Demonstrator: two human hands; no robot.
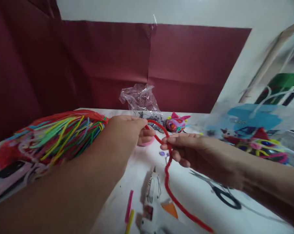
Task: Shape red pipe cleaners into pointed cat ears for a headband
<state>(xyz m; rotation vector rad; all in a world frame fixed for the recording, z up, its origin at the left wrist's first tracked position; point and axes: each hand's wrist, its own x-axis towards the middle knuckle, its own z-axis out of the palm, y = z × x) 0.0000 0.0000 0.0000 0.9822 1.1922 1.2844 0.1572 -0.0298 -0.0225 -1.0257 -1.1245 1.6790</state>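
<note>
A long red pipe cleaner (167,182) is bent into a loop between my hands, and its loose tail trails down toward the front of the table. My left hand (131,128) pinches one side of the loop between thumb and fingers. On the other side, my right hand (183,148) grips the pipe cleaner where two strands cross. Below the hands lies a white glue gun (152,195), its nozzle pointing away from me. Scissors with black handles (226,196) rest under my right forearm.
A bundle of colourful pipe cleaners (64,133) fills the left side. Behind the hands are a clear plastic bag (142,97) and a pink fuzzy figure (176,123). A pink piece (129,206) and a yellow piece (129,222) lie near the glue gun. Another colourful figure (261,149) stands right.
</note>
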